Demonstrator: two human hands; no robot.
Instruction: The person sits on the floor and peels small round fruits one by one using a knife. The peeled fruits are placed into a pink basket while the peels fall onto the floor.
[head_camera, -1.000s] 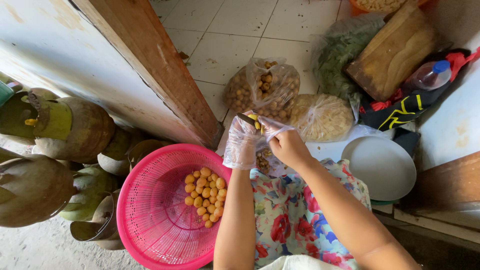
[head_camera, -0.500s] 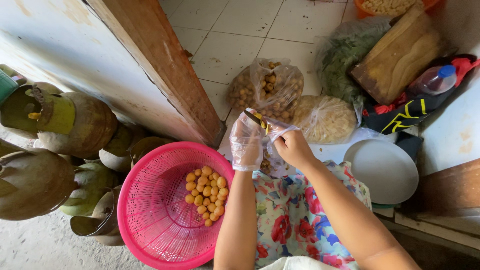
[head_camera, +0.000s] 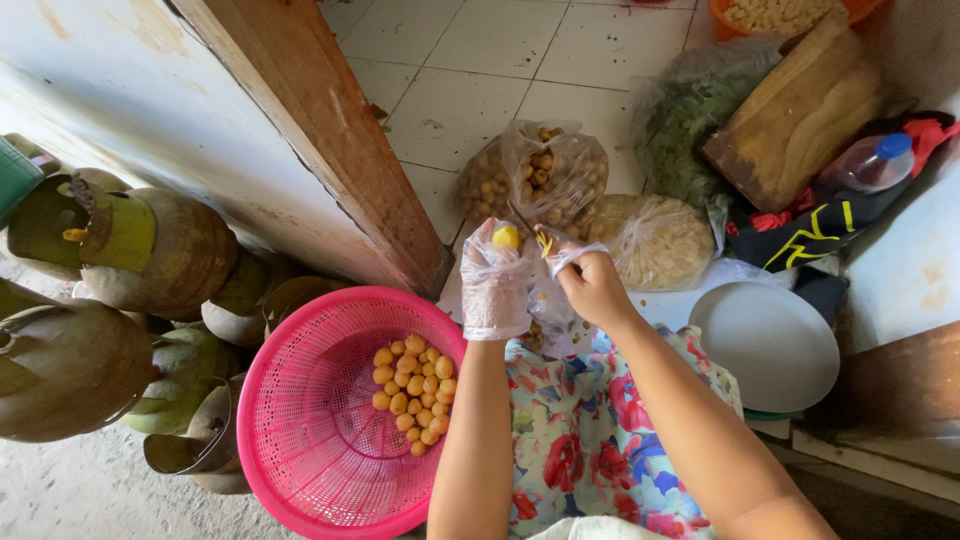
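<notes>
1. Head view: left hand (head_camera: 497, 283), in a clear plastic glove, has its fingers pinching a small yellow fruit (head_camera: 507, 238) at the fingertips, held above the lap.
2. Right hand (head_camera: 594, 283) is bare, fingers pressed together around a thin blade (head_camera: 530, 228) whose tip touches the fruit.
3. Against half a second ago: both hands sit in much the same spot, and more bare yellow shows on the fruit. My read is that the peeling cut is nearly done.
4. Pink basket (head_camera: 330, 470) lies on the floor left of the lap, with a pile of peeled fruits (head_camera: 412, 393) inside; count looks unchanged.
5. Bag (head_camera: 535, 175) of brown unpeeled fruits stands just beyond the hands.
6. White plate (head_camera: 765, 345) lies to the right; green-brown coconuts (head_camera: 150, 245) are stacked far left.
</notes>
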